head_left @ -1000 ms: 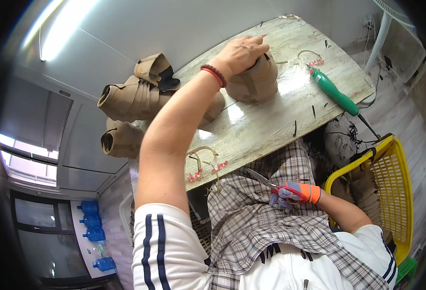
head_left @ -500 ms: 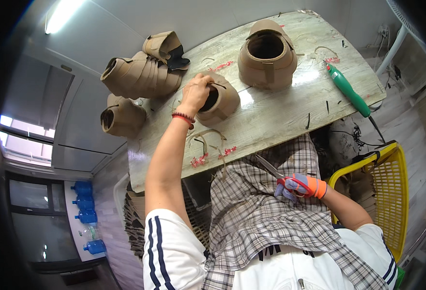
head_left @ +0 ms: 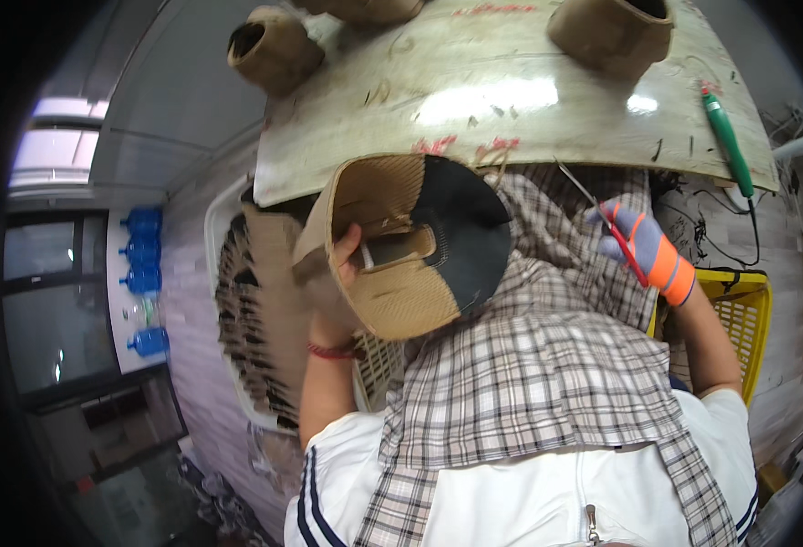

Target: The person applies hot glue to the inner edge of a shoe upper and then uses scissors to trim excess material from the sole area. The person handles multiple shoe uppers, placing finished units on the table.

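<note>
In my left hand [head_left: 348,251] is a tan bell-shaped boot [head_left: 397,310], raised above my lap with its wide opening turned up. The lining shows, ribbed tan on one side and smooth black on the other, around a smaller oblong opening. My fingers grip its left wall, and part of that hand is hidden or blurred behind it. My right hand [head_left: 646,239], in a grey and orange glove, is closed on red-handled scissors [head_left: 582,187], whose blades point toward the table edge.
The pale table [head_left: 347,146] carries another bell-shaped boot [head_left: 611,41], a smaller one [head_left: 274,50] at the left and a corded green hand tool [head_left: 728,137]. A white basket [head_left: 219,228] of tan pieces stands left of my legs, a yellow basket [head_left: 755,314] to the right.
My left hand has brought the boot from the tabletop down over my lap and tipped it so its inside shows. The view has shifted downward. The scissors stay in my right hand.
</note>
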Demonstrator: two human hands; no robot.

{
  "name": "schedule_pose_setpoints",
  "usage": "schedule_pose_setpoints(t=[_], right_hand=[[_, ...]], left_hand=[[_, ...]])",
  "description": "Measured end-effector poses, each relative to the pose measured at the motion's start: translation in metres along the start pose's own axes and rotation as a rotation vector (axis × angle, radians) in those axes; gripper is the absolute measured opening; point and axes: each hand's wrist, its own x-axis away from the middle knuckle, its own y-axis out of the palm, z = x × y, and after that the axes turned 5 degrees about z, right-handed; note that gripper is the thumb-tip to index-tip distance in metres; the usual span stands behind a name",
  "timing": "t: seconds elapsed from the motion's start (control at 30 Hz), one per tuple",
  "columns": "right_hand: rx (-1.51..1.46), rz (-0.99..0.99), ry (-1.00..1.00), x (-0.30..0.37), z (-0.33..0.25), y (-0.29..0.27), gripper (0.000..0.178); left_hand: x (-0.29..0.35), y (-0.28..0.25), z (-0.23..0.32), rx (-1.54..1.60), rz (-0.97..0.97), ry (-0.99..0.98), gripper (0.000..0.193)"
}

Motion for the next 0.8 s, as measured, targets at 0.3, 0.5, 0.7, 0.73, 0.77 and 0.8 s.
schedule_pose_setpoints(t=[0.3, 0.5, 0.7, 0.73, 0.77, 0.8], right_hand=[[0.913, 0.190, -0.739, -0.047, -0.035, 0.064, 0.032], [0.911, 0.167, -0.774, -0.060, -0.024, 0.080, 0.032], [0.880, 0.139, -0.630, -0.064, 0.003, 0.074, 0.030], [0.817, 0.156, -0.601, -0.062, 0.002, 0.074, 0.030], [0.741, 0.154, -0.462, -0.061, 0.001, 0.072, 0.029], [0.797, 0.162, -0.512, -0.059, -0.003, 0.069, 0.030]], left_hand=[[0.015, -0.049, -0.126, 0.224, 0.267, -0.101, 0.046], [0.015, -0.057, -0.145, 0.060, 0.260, -0.066, 0.051], [0.013, -0.065, -0.159, -0.005, 0.233, -0.049, 0.045], [0.013, -0.063, -0.157, -0.052, 0.221, -0.028, 0.044], [0.013, -0.061, -0.155, -0.049, 0.206, -0.030, 0.044], [0.013, -0.058, -0.152, -0.046, 0.191, -0.031, 0.044]])
